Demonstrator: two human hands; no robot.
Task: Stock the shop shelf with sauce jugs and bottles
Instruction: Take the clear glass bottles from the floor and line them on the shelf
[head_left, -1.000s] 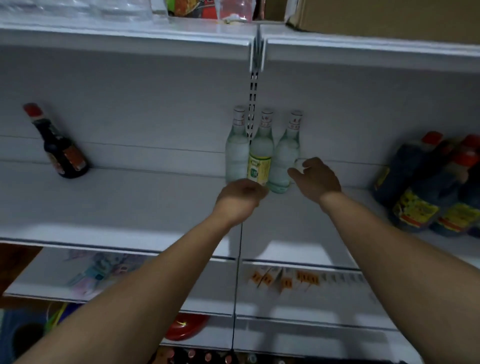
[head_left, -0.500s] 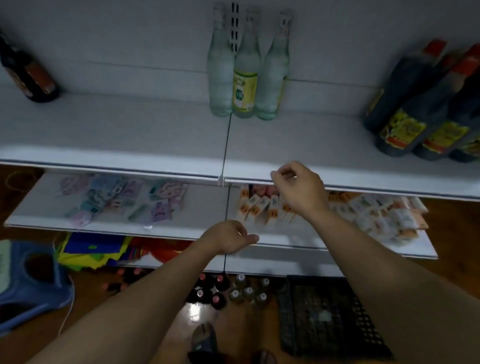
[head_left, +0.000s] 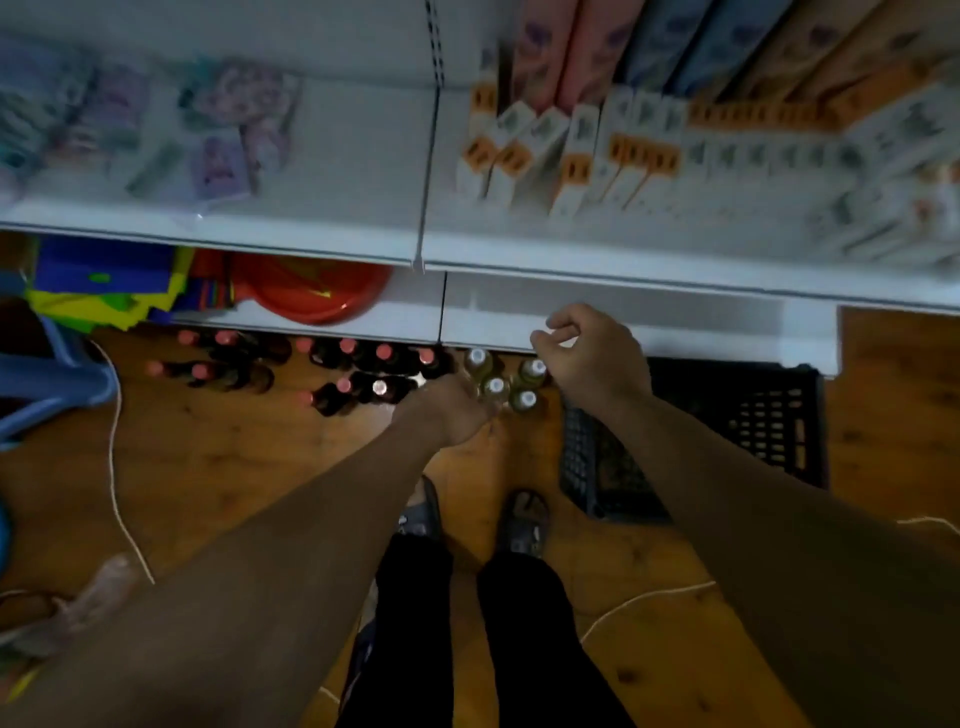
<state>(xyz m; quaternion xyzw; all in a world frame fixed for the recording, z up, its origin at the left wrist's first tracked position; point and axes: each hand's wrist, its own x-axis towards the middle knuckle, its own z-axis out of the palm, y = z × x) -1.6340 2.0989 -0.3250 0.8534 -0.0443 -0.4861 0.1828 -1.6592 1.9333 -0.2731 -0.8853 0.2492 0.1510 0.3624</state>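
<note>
The person's left hand (head_left: 457, 410) reaches down beside four pale glass bottles (head_left: 496, 387) with round silver caps, standing on the wooden floor (head_left: 208, 467); its fingers are hidden. The right hand (head_left: 592, 358) hangs above them, fingers curled loosely, holding nothing. Dark bottles (head_left: 358, 364) with pink caps stand nearby.

Colours on the shop floor and shelves

White shelves (head_left: 597, 260) carry orange-and-white boxes (head_left: 571, 171); dark bottles with pink-red caps (head_left: 358, 364) and pale bottles with silver-white caps (head_left: 496, 387) stand on the brown wooden floor (head_left: 208, 467), a black lattice crate (head_left: 753, 415) to the right, a red basin (head_left: 311, 291) far left.
</note>
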